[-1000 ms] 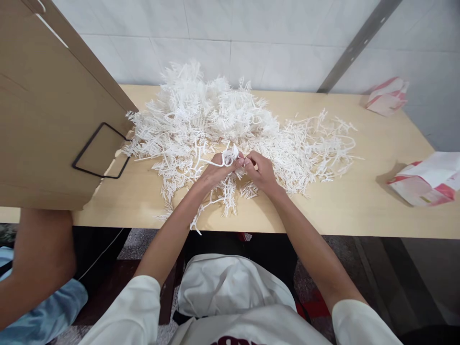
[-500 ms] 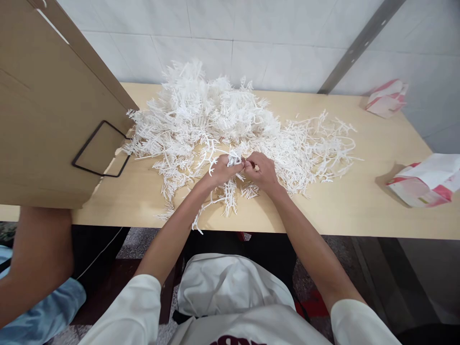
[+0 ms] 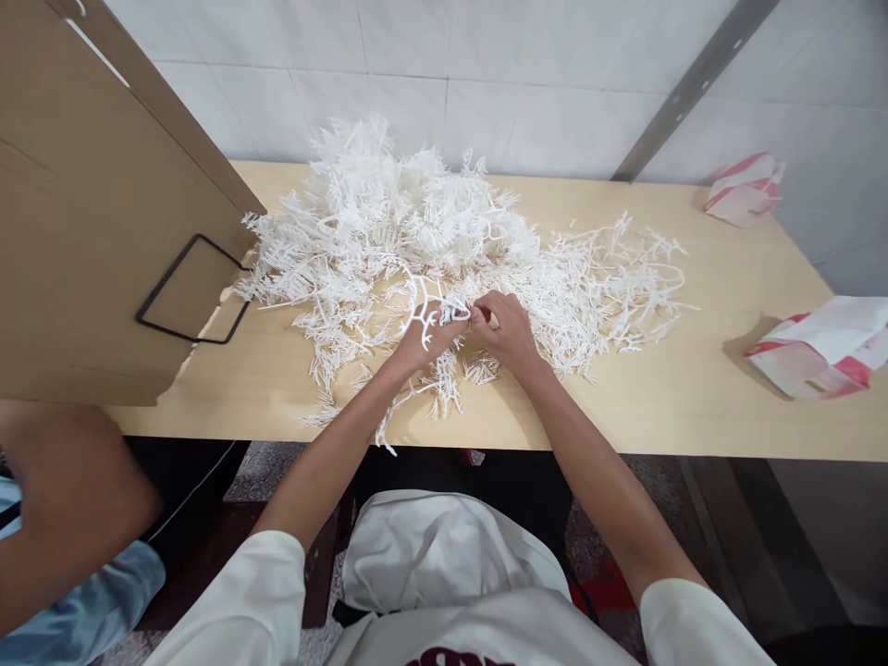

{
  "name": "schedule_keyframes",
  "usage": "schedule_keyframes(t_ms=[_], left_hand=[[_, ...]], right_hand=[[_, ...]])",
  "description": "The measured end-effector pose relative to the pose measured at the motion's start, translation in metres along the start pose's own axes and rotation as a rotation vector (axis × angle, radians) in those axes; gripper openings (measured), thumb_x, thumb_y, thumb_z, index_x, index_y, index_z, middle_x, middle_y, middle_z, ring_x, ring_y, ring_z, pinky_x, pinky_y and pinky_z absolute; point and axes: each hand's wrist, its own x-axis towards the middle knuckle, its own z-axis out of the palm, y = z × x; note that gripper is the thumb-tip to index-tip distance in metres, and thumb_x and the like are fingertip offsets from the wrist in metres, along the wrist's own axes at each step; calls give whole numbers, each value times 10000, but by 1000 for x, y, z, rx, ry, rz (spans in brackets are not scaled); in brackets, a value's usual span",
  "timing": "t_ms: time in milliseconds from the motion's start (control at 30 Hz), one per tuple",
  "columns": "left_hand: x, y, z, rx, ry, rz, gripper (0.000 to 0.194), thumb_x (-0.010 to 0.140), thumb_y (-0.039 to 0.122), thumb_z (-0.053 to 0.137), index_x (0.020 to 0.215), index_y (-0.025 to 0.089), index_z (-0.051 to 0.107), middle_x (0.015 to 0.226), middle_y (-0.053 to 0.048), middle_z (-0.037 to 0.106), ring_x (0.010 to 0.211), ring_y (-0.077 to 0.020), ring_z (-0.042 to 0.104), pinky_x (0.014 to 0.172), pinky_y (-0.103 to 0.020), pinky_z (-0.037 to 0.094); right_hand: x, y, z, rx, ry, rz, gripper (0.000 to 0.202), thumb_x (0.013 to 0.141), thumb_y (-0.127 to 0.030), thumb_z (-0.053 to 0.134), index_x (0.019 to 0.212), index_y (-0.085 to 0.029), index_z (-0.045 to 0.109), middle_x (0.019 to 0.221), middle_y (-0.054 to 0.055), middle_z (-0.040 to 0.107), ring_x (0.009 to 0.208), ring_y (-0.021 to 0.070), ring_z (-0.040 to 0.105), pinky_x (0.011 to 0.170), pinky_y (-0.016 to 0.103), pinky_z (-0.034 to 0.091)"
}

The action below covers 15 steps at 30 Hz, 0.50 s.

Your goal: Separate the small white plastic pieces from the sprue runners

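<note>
My left hand (image 3: 430, 335) is closed on a bundle of white branching plastic sprigs (image 3: 420, 301). Some of their forked ends stick out over the back of the hand, and others hang below it toward the table's front edge. My right hand (image 3: 506, 328) meets it at the fingertips, thumb and forefinger pinched together at the bundle's end. What lies between those right fingertips is too small to make out. Just beyond both hands spreads a large heap of similar white sprigs (image 3: 416, 208), with looser, longer branched pieces (image 3: 635, 277) on its right side.
A tall cardboard sheet (image 3: 104, 231) stands at the left, beside a black wire frame (image 3: 191, 335). Two red-and-white paper bags (image 3: 825, 347) (image 3: 746, 190) sit at the right on the wooden table (image 3: 666, 398). Another person's arm (image 3: 76, 499) is at the lower left.
The sprig ends over my left hand have swung to the right and lie across its back. My hands stay at nearly the same place. The other person's arm has shifted slightly.
</note>
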Motion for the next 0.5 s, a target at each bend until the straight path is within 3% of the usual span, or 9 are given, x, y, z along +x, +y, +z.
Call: schedule_keyframes(t_ms=[100,200,333,500], left_hand=[[3,-6,-7,158,-61,159,221,707,406,728,752,206,647,679,-23,611,676,-167,541,669,-308,455],[3,-7,-8,189,-71,227,209,690,412,736,731,231,640,629,-22,591,619,-163,497,653,-323,449],[0,1,-3,198,-80,162,171,716,345,699,683,202,610,634,-23,578,604,-148,492,636,-309,430],[-5,6,2,136,22,64,150,705,286,701,680,174,605,658,-26,593,662,-166,555,641,-304,445]], right_hand=[[2,2,-4,58,-80,-9,151,941,-258,462,842,-216,567,757,23,595,712,170,530,668,300,363],[4,4,-7,9,-122,-59,212,952,-247,449,776,-215,563,706,27,566,665,171,497,624,304,346],[4,5,-7,-114,-41,-150,255,940,-222,456,701,-215,547,668,27,543,647,165,470,646,316,343],[1,5,-5,-149,81,-191,231,901,-169,478,683,-215,541,646,10,522,635,153,458,648,319,335]])
